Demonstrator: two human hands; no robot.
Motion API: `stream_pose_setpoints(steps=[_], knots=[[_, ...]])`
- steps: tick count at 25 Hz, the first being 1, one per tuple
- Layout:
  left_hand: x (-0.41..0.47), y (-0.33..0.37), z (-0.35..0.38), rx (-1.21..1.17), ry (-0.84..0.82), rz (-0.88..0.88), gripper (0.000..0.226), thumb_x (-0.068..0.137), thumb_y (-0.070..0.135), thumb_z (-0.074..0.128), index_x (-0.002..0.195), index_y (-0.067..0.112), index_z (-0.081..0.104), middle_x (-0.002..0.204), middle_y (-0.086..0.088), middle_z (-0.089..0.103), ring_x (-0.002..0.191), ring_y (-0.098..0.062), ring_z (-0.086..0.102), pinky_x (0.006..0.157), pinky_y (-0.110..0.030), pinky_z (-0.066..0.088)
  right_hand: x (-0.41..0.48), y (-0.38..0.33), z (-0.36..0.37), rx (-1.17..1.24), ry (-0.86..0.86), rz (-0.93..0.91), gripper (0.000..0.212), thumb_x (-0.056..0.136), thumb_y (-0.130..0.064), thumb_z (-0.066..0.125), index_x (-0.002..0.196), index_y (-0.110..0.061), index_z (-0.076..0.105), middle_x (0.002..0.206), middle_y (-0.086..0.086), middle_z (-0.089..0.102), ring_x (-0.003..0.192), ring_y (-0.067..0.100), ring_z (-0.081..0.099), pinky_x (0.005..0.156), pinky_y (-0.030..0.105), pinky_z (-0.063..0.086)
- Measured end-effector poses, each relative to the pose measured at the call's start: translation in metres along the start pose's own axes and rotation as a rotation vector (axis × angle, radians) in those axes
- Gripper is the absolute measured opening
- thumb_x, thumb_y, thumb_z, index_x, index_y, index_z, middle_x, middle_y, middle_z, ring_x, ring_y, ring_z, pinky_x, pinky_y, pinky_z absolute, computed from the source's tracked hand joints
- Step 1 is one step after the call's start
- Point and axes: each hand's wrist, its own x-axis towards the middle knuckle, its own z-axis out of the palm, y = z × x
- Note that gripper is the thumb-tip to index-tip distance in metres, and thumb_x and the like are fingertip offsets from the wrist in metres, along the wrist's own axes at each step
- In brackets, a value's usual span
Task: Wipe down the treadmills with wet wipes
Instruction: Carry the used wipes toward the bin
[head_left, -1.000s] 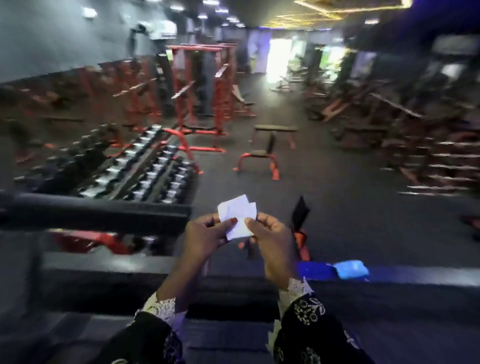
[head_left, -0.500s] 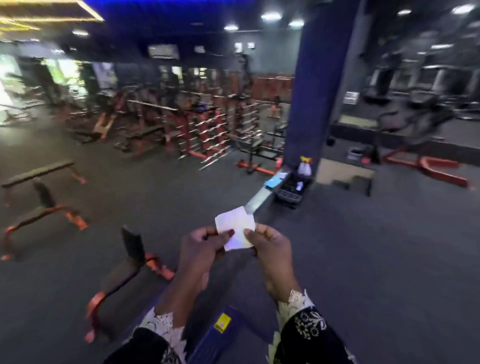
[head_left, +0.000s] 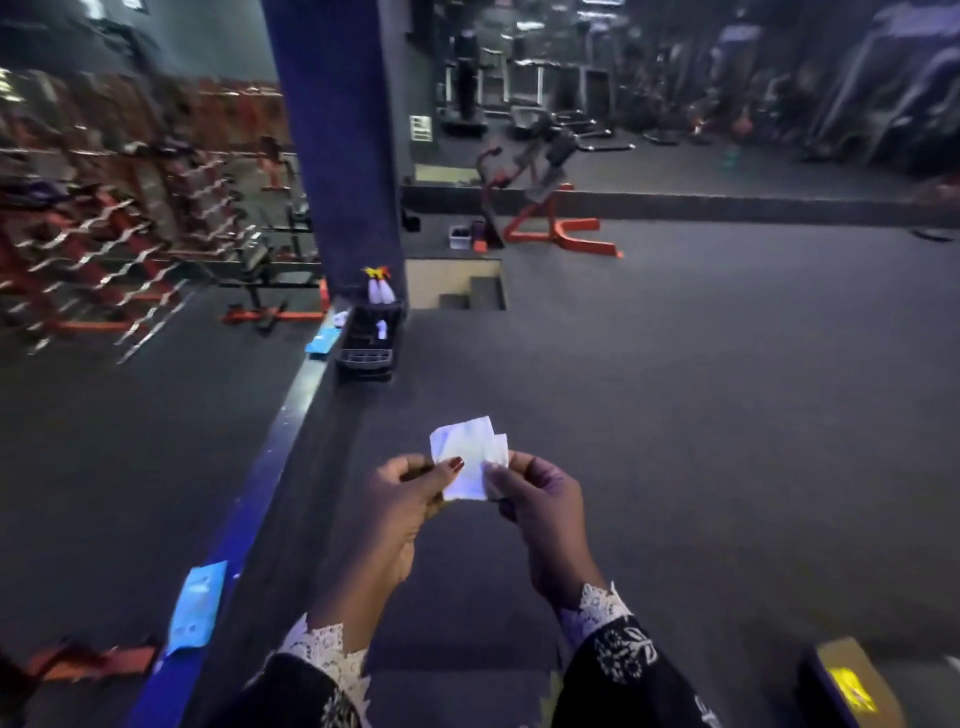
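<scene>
The wet wipe (head_left: 467, 457), white and partly folded, hangs over the dark gym floor (head_left: 675, 415). My left hand (head_left: 405, 499) pinches its left edge, my right hand (head_left: 540, 504) its right edge.

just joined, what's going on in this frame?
A person stands in a gym holding a small white wipe up in front of them. The left hand and right hand each pinch a side of it in a fingertip grip, over the dark floor. The wipe touches no machine, so no wiping is under way. A blue packet lies on the platform edge at lower left. A black caddy with spray bottles stands by the blue pillar.
</scene>
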Motion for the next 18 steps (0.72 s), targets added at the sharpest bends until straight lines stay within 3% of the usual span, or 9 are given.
stream_pose_setpoints(steps=[4,8,18], knots=[[0.067,-0.015,0.07,0.029,-0.127,-0.059,0.009,0.083,0.001,0.069,0.09,-0.001,0.065,0.079,-0.014,0.069,0.065,-0.016,0.063,0.059,-0.022,0.056,0.069,-0.003,-0.047,-0.005,0.178,0.007,0.01,0.085,-0.002,0.065,0.092,0.002,0.069,0.068,0.001,0.065,0.056,0.007,0.05,0.049,0.015,0.038],[0.159,-0.014,0.152,0.074,-0.207,-0.078,0.008,0.083,0.0,0.069,0.09,0.0,0.065,0.074,-0.01,0.069,0.057,-0.009,0.064,0.056,-0.021,0.055,0.17,-0.029,-0.085,0.005,0.317,-0.009,0.007,0.086,-0.003,0.063,0.084,-0.006,0.069,0.063,-0.001,0.065,0.052,0.005,0.05,0.047,0.015,0.038],[0.345,0.005,0.296,0.084,-0.243,-0.029,0.012,0.083,0.003,0.071,0.093,0.001,0.066,0.08,-0.012,0.068,0.066,-0.015,0.062,0.062,-0.024,0.056,0.378,-0.086,-0.133,-0.016,0.359,-0.065,0.006,0.086,-0.005,0.065,0.083,-0.008,0.068,0.059,-0.006,0.064,0.048,0.002,0.051,0.047,0.014,0.039]])
